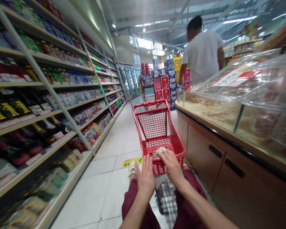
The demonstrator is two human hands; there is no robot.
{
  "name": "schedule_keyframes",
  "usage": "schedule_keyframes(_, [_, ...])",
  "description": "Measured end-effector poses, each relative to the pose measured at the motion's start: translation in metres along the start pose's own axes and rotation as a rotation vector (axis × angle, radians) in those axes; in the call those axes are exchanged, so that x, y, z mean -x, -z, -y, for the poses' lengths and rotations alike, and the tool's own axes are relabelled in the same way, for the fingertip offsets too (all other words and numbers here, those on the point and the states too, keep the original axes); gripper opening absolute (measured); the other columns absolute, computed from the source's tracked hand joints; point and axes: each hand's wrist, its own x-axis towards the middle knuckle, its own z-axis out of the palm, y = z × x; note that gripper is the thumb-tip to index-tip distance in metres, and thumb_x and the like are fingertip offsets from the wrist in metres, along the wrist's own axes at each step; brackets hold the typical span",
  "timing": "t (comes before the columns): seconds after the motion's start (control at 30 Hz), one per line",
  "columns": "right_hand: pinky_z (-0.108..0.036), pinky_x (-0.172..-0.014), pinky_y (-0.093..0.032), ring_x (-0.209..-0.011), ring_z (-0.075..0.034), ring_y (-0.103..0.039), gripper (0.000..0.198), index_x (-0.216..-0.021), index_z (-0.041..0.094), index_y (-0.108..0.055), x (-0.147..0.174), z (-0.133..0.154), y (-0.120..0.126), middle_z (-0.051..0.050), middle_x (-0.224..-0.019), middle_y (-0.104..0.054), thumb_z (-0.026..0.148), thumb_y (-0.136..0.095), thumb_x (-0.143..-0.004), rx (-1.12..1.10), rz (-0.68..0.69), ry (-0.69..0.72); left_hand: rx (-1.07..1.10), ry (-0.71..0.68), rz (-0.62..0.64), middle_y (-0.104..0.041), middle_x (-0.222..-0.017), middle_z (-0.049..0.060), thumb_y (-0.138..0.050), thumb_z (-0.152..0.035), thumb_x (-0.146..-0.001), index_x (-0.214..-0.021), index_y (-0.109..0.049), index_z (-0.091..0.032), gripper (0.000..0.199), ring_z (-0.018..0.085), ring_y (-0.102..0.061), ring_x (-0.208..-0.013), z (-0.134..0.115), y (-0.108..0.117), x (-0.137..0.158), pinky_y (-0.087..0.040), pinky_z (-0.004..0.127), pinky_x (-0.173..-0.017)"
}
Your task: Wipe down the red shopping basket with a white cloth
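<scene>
A red plastic shopping cart with lattice walls stands in front of my knees. My left hand is at its near left edge, fingers stretched out and close together; whether they touch the rim I cannot tell. Over the cart's near side, my right hand has its fingers on a crumpled off-white cloth, partly hidden under them. Below the basket, the cart's lower frame and a wheel show between my legs in dark red trousers.
Drink shelves line the left side. A glass-topped display counter borders the right. Ahead are stacked boxes and a person in a white shirt. A yellow floor sticker lies beside my foot on the tiled floor.
</scene>
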Motion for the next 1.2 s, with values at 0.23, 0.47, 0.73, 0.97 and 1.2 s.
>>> schedule_keyframes(0.23, [-0.044,-0.1,-0.031,-0.125,-0.019,-0.03,0.052,-0.125,0.017,-0.042,0.001,0.004,-0.006,-0.01,-0.129,-0.044,0.001,-0.031,-0.077,0.014,0.027,-0.018,-0.001,0.037,0.055,-0.018,-0.142,0.008,-0.037,-0.005,-0.063,-0.134,-0.017,-0.014,0.074,0.022,-0.011,-0.131,-0.001,0.004,-0.004,-0.012,0.055,-0.103])
schedule_keyframes(0.47, [-0.047,-0.1,-0.029,-0.127,-0.02,-0.026,0.054,-0.128,0.02,-0.039,0.008,-0.016,0.006,-0.01,-0.131,-0.042,0.002,-0.032,-0.077,0.022,-0.056,-0.118,-0.009,0.028,0.036,-0.015,-0.143,0.008,-0.038,-0.004,-0.061,-0.134,-0.017,-0.012,0.077,0.022,-0.011,-0.132,0.001,0.005,-0.002,-0.01,0.055,-0.104])
schedule_keyframes(0.73, [-0.043,-0.098,-0.034,-0.125,-0.018,-0.03,0.052,-0.126,0.022,-0.042,0.009,0.003,-0.009,-0.007,-0.127,-0.047,0.003,-0.033,-0.078,-0.081,-0.053,0.03,0.001,0.03,0.018,-0.019,-0.142,0.007,-0.038,-0.006,-0.062,-0.133,-0.022,-0.012,0.073,0.021,-0.013,-0.131,-0.006,0.009,-0.002,-0.012,0.054,-0.104])
schedule_keyframes(0.97, [-0.044,-0.101,-0.029,-0.126,-0.018,-0.028,0.059,-0.128,0.021,-0.038,0.012,-0.022,0.007,-0.006,-0.131,-0.041,0.0,-0.032,-0.074,0.011,-0.08,-0.126,0.023,0.067,0.026,-0.02,-0.142,0.007,-0.039,-0.007,-0.059,-0.133,-0.023,-0.013,0.076,0.021,-0.014,-0.131,-0.01,0.006,-0.003,-0.012,0.054,-0.104])
schedule_keyframes(1.2, [-0.043,-0.098,-0.031,-0.121,-0.019,-0.038,0.052,-0.124,0.022,-0.044,0.005,0.01,-0.005,-0.008,-0.127,-0.047,0.003,-0.034,-0.076,-0.026,-0.007,-0.094,0.088,0.05,-0.05,-0.032,-0.137,0.01,-0.035,-0.004,-0.064,-0.131,-0.028,-0.014,0.068,0.022,-0.025,-0.128,-0.001,0.013,-0.002,-0.012,0.056,-0.103])
